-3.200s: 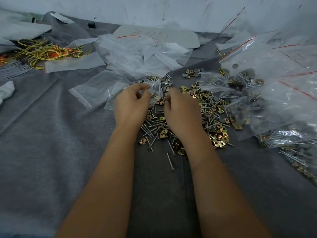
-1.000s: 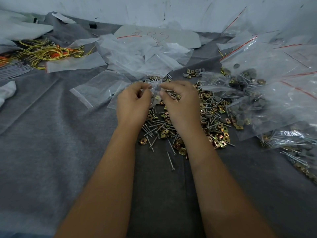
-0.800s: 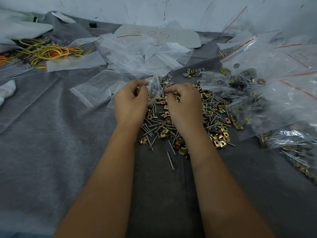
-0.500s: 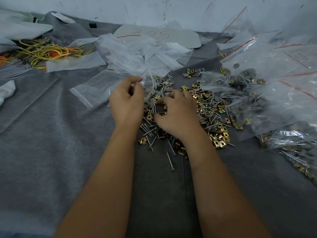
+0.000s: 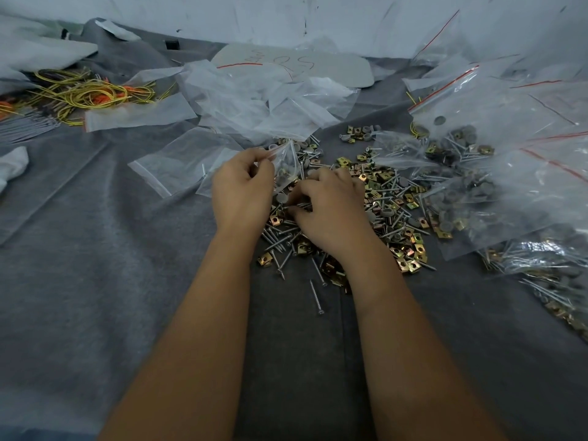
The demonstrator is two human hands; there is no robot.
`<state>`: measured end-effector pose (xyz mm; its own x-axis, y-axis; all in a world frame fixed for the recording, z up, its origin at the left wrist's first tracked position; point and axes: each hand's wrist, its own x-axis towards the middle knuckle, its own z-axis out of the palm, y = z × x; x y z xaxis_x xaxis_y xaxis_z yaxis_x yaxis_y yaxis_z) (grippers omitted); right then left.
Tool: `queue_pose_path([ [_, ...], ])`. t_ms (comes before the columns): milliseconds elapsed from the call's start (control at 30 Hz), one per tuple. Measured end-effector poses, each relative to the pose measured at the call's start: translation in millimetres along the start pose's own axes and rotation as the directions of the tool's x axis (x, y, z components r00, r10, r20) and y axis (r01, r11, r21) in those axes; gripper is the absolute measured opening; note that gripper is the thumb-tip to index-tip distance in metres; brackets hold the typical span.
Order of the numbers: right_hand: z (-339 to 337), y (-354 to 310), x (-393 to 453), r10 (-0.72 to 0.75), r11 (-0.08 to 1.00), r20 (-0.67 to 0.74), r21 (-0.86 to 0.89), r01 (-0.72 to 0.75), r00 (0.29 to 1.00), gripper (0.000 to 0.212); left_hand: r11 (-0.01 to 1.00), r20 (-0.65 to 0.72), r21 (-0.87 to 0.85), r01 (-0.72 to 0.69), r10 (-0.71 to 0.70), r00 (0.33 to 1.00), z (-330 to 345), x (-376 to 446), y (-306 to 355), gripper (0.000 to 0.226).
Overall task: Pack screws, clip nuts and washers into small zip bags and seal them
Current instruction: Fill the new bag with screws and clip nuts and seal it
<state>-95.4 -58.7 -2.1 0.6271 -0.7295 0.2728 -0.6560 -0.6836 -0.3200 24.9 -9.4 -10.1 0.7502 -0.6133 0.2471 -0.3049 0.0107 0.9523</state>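
Note:
A loose heap (image 5: 391,198) of silver screws, gold clip nuts and grey round washers lies on the grey cloth at the centre. My left hand (image 5: 240,192) pinches the mouth of a small clear zip bag (image 5: 284,163), which hangs over the heap's left edge with a few parts inside. My right hand (image 5: 331,211) is down in the heap just right of the bag, its fingertips pinching a silver screw (image 5: 297,205). A single screw (image 5: 316,296) lies apart near my right wrist.
Empty zip bags (image 5: 254,106) are piled behind the heap, and one (image 5: 171,163) lies flat at the left. Filled bags with red seal lines (image 5: 496,173) crowd the right side. Yellow wires (image 5: 86,93) lie at the far left. Grey cloth (image 5: 79,265) covers the near table.
My right hand left the bag's mouth, dropped into the heap and took hold of a screw. My left hand kept the bag and lifted it slightly up and left.

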Motion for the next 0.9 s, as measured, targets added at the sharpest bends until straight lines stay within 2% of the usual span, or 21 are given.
queue_pose_path([
  [133, 0, -1, -1, -0.046, 0.998, 0.030, -0.046, 0.048, 0.998, 0.021, 1.000, 0.007, -0.010, -0.004, 0.004, 1.000, 0, 0, 1, 0.021],
  [300, -1, -2, -1, -0.022, 1.000, 0.000, 0.019, 0.022, 1.000, 0.009, 1.000, 0.019, -0.013, -0.003, 0.004, 1.000, 0, 0, 1, 0.022],
  [433, 2, -3, -1, -0.043, 0.999, -0.036, 0.025, 0.044, 0.998, 0.008, 1.000, 0.015, -0.011, 0.006, -0.005, 1.000, 0, 0, 1, 0.021],
  [533, -1, -5, -1, -0.016, 0.981, -0.138, 0.188, 0.042, 0.990, 0.006, 1.000, 0.013, 0.000, -0.001, 0.001, 1.000, -1, 0, 0, 0.022],
  [667, -6, -7, -3, 0.112, 0.907, -0.210, 0.420, -0.014, 0.971, 0.005, 1.000, 0.009, 0.027, -0.003, 0.003, 1.000, -1, -1, 1, 0.021],
  [900, -8, -6, 2, 0.175, 0.885, -0.258, 0.463, -0.037, 0.950, 0.014, 0.996, 0.038, 0.083, -0.029, 0.026, 0.999, 0, -1, 2, 0.021],
])
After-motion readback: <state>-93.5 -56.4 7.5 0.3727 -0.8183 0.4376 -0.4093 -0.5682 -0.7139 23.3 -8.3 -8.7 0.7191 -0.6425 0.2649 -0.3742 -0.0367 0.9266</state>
